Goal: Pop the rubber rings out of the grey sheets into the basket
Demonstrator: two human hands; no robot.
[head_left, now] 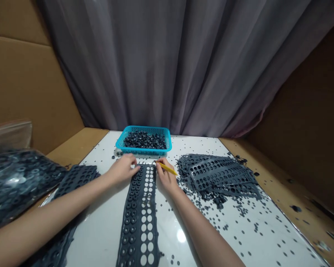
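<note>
A long dark rubber sheet point(137, 207) lies lengthwise on the white table. Its left rows carry raised rings, while the right rows are punched through and show white. At its far left corner is my left hand point(124, 168), thumb touching the sheet, fingers curled and a gap between thumb and forefinger. My right hand point(167, 180) is closed around a slim yellow pen-like tool point(168, 168), whose tip points to the sheet's far right corner. Beyond both hands sits a turquoise basket point(143, 151) with many small dark rubber pieces point(144, 140).
Punched sheets point(222, 174) are piled to the right, with small dark discs point(241, 209) scattered around. More sheets point(76, 180) lie under my left forearm. A clear bag of dark rings point(16, 181) is at the far left. A grey curtain point(156, 66) hangs behind, between cardboard walls point(22, 74).
</note>
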